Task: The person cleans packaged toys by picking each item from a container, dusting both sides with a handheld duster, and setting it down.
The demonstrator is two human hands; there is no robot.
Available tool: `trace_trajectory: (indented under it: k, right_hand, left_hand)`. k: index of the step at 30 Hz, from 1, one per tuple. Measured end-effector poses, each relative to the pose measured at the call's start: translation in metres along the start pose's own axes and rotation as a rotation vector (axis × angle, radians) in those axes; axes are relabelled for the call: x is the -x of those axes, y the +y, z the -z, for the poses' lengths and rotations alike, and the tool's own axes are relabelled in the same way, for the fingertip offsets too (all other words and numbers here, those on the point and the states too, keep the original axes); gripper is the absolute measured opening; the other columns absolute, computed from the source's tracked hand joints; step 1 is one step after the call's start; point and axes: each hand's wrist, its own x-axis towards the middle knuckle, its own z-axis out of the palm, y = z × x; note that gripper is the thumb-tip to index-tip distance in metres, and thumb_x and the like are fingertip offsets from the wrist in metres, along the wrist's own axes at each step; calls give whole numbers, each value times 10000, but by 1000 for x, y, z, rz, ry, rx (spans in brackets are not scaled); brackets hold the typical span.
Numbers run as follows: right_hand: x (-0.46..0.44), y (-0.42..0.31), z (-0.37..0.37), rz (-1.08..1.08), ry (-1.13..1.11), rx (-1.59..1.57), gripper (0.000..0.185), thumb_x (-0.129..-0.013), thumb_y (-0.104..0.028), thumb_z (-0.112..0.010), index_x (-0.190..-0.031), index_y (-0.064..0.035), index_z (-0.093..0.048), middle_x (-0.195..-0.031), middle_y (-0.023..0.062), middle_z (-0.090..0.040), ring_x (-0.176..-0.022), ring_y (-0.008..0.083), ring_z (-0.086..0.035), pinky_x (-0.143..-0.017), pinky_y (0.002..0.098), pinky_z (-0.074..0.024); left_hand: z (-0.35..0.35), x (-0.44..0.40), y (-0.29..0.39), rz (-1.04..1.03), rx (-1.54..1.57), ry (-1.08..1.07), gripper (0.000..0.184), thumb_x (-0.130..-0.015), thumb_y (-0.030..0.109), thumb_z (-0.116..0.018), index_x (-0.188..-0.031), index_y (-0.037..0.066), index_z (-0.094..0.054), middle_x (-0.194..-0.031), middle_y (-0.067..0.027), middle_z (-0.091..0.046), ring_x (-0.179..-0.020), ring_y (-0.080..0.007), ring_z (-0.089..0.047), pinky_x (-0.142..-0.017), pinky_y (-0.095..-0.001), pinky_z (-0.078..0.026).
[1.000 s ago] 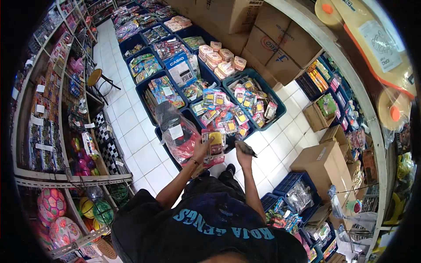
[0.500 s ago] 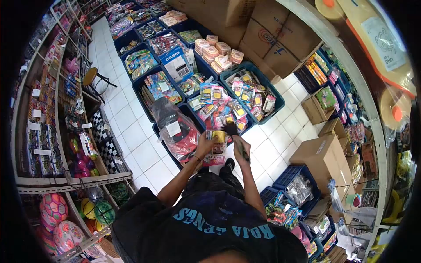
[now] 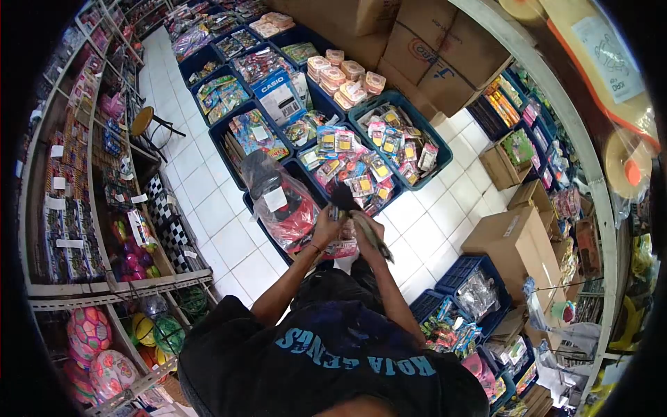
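Observation:
My left hand (image 3: 326, 228) grips a pink-and-white toy pack (image 3: 342, 247), much of it hidden by my hands. My right hand (image 3: 367, 233) is closed round the handle of a brush (image 3: 342, 197); its dark bristles lie over the top of the pack, beside my left fingers. Just beyond both hands is a blue crate of small carded packs (image 3: 361, 184) with yellow parts. To the left, a red and black item in clear plastic (image 3: 285, 205) lies on another crate.
Rows of blue crates (image 3: 240, 184) extend ahead, one with a Casio box (image 3: 278, 97). A green crate (image 3: 445, 156) stands right of them. Shelves with balls (image 3: 90, 330) line the left; cartons (image 3: 514, 243) and more crates stand right. A stool (image 3: 142, 121) is far left.
The brush has moved left onto the pack, and my right hand has come in close to my left. The pack is now more covered and its yellow part no longer shows.

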Motion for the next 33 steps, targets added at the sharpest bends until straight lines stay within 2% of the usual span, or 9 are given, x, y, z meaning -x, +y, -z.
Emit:
trace_trajectory:
  k: [5,8,11,15,22,23,26,28,33]
  right_hand:
    - [4,55,33,-64,284,265,186,-873,-48,-528,-1000,13,-649,-826,173,-671,-730,187,-648,-640,305,-480]
    - [6,36,30,-82,178,413,234,-789,38,-533,-998,-1,-630,-939,217,-665,-778,280,-664,-694,352,-508]
    - [8,30,8,203,-30,238,257,-846,-73,-618,-1087,18,-623,-948,136,-669,-806,142,-634,-664,292,-505]
    - [9,2,-18,-220,-51,-230,223,-882,-93,-612,-1079,5,-647,-1003,87,-682,-877,128,-633,-781,273,-499]
    - [6,73,9,-178,179,99,167,-903,-147,-603,-978,-23,-687,-983,95,-688,-924,134,-619,-814,290,-485]
    - [10,82,16,-40,208,468,158,-898,-153,-609,-966,-29,-681,-908,117,-685,-854,144,-628,-769,307,-491]
    - [9,35,25,-56,227,313,154,-906,-96,-567,-993,7,-641,-781,127,-661,-697,150,-628,-681,293,-481]
    - [6,34,18,94,137,277,152,-894,-50,-550,-1000,19,-634,-815,146,-669,-728,138,-637,-676,272,-476]
    - [0,17,-16,46,-13,-114,249,-859,-57,-638,-1089,35,-622,-1004,114,-679,-913,150,-626,-829,292,-501]
  left_hand:
    - [0,14,29,109,287,-64,235,-852,-11,-623,-1077,22,-563,-946,-59,-653,-742,-143,-648,-648,-284,-546]
    - [1,19,44,95,137,-85,241,-820,21,-650,-1048,7,-572,-913,-83,-664,-759,-171,-659,-655,-299,-535]
    - [2,-4,-22,-221,-274,25,253,-777,87,-682,-987,-10,-579,-836,-107,-656,-708,-197,-637,-638,-338,-511]
    - [7,-18,-68,-274,-245,75,313,-742,173,-714,-947,-23,-582,-740,-109,-609,-669,-226,-563,-648,-372,-466]
    - [12,4,-16,42,-146,62,357,-757,85,-726,-1063,-25,-580,-900,-111,-681,-811,-217,-655,-731,-346,-523]
    - [11,13,1,92,53,26,328,-761,75,-728,-1046,-22,-597,-908,-113,-686,-796,-195,-662,-713,-348,-535]
    - [19,6,-28,-62,-197,54,333,-756,86,-740,-1044,-20,-609,-904,-105,-687,-801,-191,-660,-718,-349,-534]
    - [16,9,-28,-49,-183,61,340,-754,86,-741,-1048,-21,-609,-920,-109,-685,-818,-193,-652,-733,-349,-527]
    - [9,14,-6,-97,-323,141,348,-757,83,-737,-1061,-20,-605,-947,-112,-677,-860,-199,-625,-778,-347,-508]
